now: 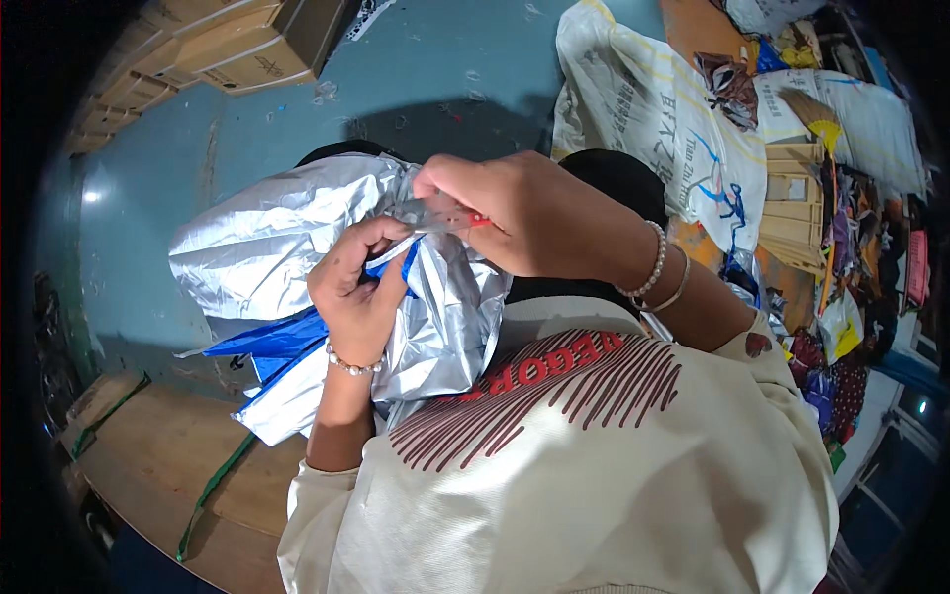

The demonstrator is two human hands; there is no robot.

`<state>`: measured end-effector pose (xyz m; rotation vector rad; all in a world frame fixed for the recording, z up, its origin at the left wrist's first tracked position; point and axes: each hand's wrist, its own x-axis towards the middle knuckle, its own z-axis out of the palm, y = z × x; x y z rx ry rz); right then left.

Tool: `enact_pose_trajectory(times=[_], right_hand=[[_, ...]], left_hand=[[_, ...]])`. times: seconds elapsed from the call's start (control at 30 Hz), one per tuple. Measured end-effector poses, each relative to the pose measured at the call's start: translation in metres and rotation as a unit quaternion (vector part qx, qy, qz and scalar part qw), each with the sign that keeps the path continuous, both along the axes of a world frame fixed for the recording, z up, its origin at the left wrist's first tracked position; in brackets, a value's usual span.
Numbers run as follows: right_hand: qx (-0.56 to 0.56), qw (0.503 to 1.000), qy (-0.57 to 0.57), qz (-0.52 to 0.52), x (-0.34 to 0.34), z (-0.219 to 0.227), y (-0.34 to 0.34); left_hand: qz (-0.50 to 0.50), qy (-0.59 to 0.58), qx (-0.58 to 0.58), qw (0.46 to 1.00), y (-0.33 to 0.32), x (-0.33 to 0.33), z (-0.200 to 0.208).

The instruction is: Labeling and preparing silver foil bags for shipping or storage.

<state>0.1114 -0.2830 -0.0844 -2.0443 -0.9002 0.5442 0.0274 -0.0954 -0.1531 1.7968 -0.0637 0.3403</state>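
Observation:
A crinkled silver foil-like sheet with a blue reverse side lies across my lap, bunched up in front of me. My left hand pinches an edge of this sheet between thumb and fingers, where a strip of blue shows. Close above it, my right hand is closed around a small pair of thread snips with a red part near the palm. The snips' grey blades are smeared by motion and lie right at the pinched edge. Whether they touch the material I cannot tell.
Cardboard boxes stand at the far left on the blue-green floor. A brown board with green straps lies at the near left. To the right are a white woven sack, a yellow broom and heaped coloured bags.

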Motion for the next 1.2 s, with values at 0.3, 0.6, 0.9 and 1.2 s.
enact_pose_trajectory(times=[0.3,0.6,0.9,1.2], right_hand=[[-0.067,0.991,-0.112,0.037,0.011,-0.001,-0.009],[0.182,0.934,0.307,-0.002,0.004,-0.013,0.002],[0.193,0.952,0.233,-0.048,0.013,-0.021,-0.004],[-0.040,0.998,0.034,0.029,-0.002,-0.005,-0.007]], left_hand=[[0.001,0.001,-0.004,1.000,0.002,0.000,-0.001],[-0.028,0.002,0.016,0.999,0.004,0.006,0.001],[-0.037,0.036,-0.003,0.999,0.004,0.002,-0.001],[-0.010,-0.066,0.095,0.993,0.006,-0.005,0.003]])
